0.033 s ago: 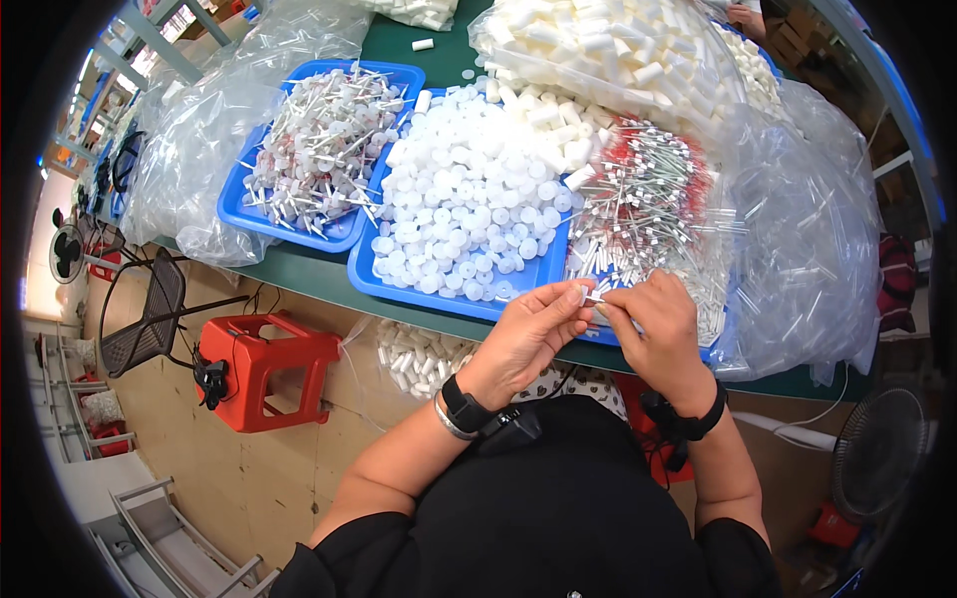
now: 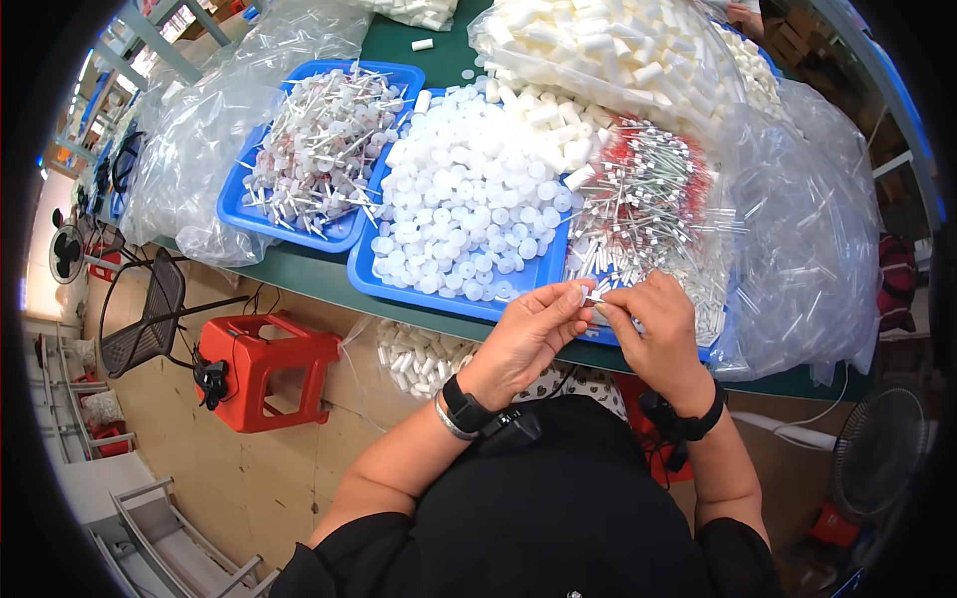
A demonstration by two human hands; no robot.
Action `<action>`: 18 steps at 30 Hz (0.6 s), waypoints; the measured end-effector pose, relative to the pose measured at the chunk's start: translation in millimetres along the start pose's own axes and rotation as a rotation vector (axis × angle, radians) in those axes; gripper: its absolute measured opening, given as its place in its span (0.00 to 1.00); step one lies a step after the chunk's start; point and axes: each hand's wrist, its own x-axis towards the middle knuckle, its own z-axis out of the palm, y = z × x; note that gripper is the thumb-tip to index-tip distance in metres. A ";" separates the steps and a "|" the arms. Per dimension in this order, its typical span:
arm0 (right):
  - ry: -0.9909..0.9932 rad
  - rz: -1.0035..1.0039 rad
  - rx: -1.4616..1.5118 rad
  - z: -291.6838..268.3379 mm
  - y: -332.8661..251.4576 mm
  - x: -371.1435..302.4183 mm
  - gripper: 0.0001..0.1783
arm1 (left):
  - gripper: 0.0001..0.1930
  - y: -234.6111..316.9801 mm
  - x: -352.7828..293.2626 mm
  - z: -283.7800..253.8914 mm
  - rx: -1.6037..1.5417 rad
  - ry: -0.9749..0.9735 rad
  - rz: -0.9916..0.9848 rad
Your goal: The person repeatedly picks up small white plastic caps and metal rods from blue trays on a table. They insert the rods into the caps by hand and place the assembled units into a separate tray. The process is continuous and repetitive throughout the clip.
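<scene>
Your left hand [image 2: 533,334] and right hand [image 2: 653,324] pinch a white piece [image 2: 593,297], just as before; the middle blue tray [image 2: 404,293] holds translucent discs [image 2: 469,224], the left blue tray [image 2: 284,231] disc-fitted sticks [image 2: 329,135].

Beyond the left hand [image 2: 538,334], smooth, milky-white round plastic discs [image 2: 454,224] in a glossy blue rectangular plastic tray [image 2: 429,298]! Right of the right hand [image 2: 655,329], a shiny, crinkled clear plastic bag [image 2: 802,239]; below both, a matt black cloth top [image 2: 588,498].

left fingers [image 2: 564,306] | right fingers [image 2: 620,318] | both on white piece [image 2: 594,296] | discs [image 2: 464,214] in blue tray [image 2: 423,296]
</scene>
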 end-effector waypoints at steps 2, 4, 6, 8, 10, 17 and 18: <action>-0.004 0.157 0.145 2.9 -2.5 -4.3 0.06 | 0.18 -2.1 -0.4 0.5 -0.007 -0.001 -0.007; 0.018 0.067 0.070 4.8 -3.1 -3.8 0.05 | 0.19 -7.3 1.2 -2.0 0.001 -0.020 -0.022; 0.028 -0.012 -0.015 6.2 -3.2 -3.9 0.05 | 0.19 -8.6 1.5 -1.7 0.000 -0.017 -0.036; 0.026 -0.080 -0.109 7.6 -3.0 -4.5 0.04 | 0.19 -7.3 0.5 1.7 -0.011 0.008 -0.049; 0.030 -0.054 -0.091 10.7 -4.1 -5.5 0.04 | 0.19 -7.8 0.3 -0.7 0.017 0.026 -0.031; -0.052 0.225 0.191 20.4 18.1 11.2 0.04 | 0.17 12.3 -4.6 -12.3 0.122 0.158 0.207; -0.067 0.160 0.106 23.6 26.0 17.1 0.05 | 0.17 14.7 -5.1 -15.3 0.150 0.163 0.243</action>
